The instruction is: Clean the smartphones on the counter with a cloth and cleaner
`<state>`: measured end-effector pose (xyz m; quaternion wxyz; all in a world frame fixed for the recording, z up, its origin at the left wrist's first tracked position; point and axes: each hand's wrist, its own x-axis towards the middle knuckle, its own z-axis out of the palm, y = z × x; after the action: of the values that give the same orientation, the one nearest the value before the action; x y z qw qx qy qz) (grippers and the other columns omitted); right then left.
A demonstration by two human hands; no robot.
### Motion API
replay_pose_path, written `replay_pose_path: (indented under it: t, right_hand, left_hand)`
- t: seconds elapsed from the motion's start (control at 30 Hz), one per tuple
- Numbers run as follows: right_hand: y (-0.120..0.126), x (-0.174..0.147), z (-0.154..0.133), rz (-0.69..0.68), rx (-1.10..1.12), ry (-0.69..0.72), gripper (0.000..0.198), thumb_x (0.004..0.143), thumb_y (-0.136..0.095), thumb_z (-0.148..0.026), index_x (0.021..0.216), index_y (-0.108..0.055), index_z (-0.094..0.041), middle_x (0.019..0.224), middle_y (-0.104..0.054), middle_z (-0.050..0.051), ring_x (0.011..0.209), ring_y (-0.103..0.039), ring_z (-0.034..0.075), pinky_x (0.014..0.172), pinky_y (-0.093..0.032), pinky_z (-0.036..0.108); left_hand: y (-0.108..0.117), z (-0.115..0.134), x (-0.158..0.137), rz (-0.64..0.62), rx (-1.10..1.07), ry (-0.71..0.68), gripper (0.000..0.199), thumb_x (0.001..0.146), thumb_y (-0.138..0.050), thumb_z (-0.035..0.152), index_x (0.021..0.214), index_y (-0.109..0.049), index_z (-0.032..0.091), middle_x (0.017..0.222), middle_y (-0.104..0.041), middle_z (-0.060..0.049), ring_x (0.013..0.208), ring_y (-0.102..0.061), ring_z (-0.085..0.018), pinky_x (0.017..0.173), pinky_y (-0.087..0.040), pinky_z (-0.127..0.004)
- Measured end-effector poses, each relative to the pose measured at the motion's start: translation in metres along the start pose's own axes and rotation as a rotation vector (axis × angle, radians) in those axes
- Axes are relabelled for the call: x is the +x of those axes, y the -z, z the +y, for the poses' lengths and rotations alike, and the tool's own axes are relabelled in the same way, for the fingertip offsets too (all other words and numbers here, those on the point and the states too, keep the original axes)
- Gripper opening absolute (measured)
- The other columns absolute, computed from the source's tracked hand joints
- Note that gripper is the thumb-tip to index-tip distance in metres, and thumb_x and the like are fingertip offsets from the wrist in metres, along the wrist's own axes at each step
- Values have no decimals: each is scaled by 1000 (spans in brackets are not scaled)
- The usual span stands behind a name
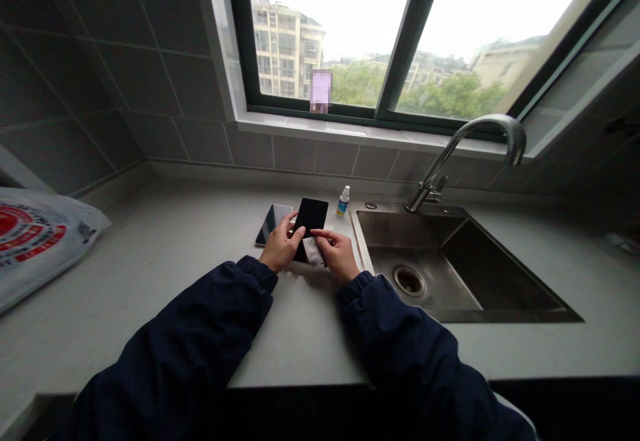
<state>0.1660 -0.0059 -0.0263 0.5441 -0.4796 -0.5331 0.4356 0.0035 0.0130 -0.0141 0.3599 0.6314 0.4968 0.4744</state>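
My left hand [281, 246] grips a dark-screened phone [313, 214] by its left side, thumb over the front. At the phone's lower right, my right hand [340, 254] is closed on a pale grey cloth [314, 252], which covers part of the screen. A second device with a dark glossy face, like a tablet or phone [273, 224], lies on the counter just left of my left hand. Beyond my right hand stands a small spray bottle [343, 201] with a white top and a blue and yellow label.
A steel sink [520, 314] with a curved chrome faucet [470, 128] is set into the white counter [170, 254] on the right. A white plastic bag [45, 241] with red print sits at far left. The window [320, 124] runs along the back.
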Motion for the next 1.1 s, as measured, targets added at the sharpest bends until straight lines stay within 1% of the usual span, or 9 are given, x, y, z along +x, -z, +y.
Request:
replay_pose_path:
  t: [0.13,0.23,0.37,0.57,0.67,0.83,0.9,0.97,1.1]
  right_hand:
    - [-1,-2,-2,-21,-8,36,37,81,-67,-42,102,-81,-16,79,-76,5,63,-62,15,57,-48,25]
    - [0,-2,-3,-25,-18,58,35,82,-68,-41,102,-82,-17,84,-78,6,70,-66,17,62,-51,27]
    - [1,-2,-3,-22,-28,86,32,83,-68,-41,102,-82,-18,90,-79,7,80,-70,20,68,-54,29]
    - [1,-2,-3,-22,-38,122,32,84,-68,-41,103,-81,-19,93,-79,8,83,-70,20,73,-55,30]
    - [1,-3,-4,-20,-41,135,30,85,-68,-40,102,-81,-19,92,-79,7,82,-70,20,75,-54,30]
    - [2,-4,-8,-21,-34,143,29,85,-69,-39,101,-81,-18,88,-79,6,78,-69,19,74,-54,30]
    - [2,-5,-10,-27,-26,143,30,85,-69,-40,101,-81,-18,87,-78,6,76,-69,18,72,-53,29]
    - [2,-5,-11,-35,-18,142,31,85,-70,-41,102,-81,-18,85,-78,5,73,-67,17,68,-52,28]
    - [3,-6,-12,-45,-8,141,35,82,-73,-44,103,-81,-17,77,-75,4,63,-62,15,59,-49,26]
  left_hand:
    - [-3,-7,1,15,-42,-57,60,95,-53,40,148,-45,12,139,-63,-16,130,-60,-26,110,-48,-38]
    - [-4,-8,2,14,-22,-53,60,96,-53,40,149,-45,12,141,-62,-16,132,-59,-26,113,-45,-39]
    - [-3,-8,2,3,-11,-54,61,96,-53,40,150,-44,13,141,-62,-16,131,-60,-26,112,-47,-39]
    - [-3,-5,1,-8,-33,-56,63,95,-55,39,150,-43,13,130,-69,-16,121,-66,-27,107,-50,-42]
    - [-4,-7,2,-17,-85,-22,64,93,-57,38,150,-42,14,126,-71,-15,117,-68,-26,103,-52,-41]
    - [-6,-11,5,-51,-291,104,63,89,-59,39,146,-43,16,108,-75,-12,91,-74,-24,83,-59,-38]
    - [-7,-10,6,-43,-399,176,61,87,-62,36,142,-46,15,97,-76,-9,80,-73,-22,74,-59,-35]
    - [-7,-6,6,-9,-489,241,53,85,-65,30,133,-52,15,90,-74,-6,74,-70,-19,68,-56,-30]
    - [-6,5,4,17,-663,321,36,80,-69,20,114,-60,15,91,-73,-5,74,-69,-16,67,-55,-26]
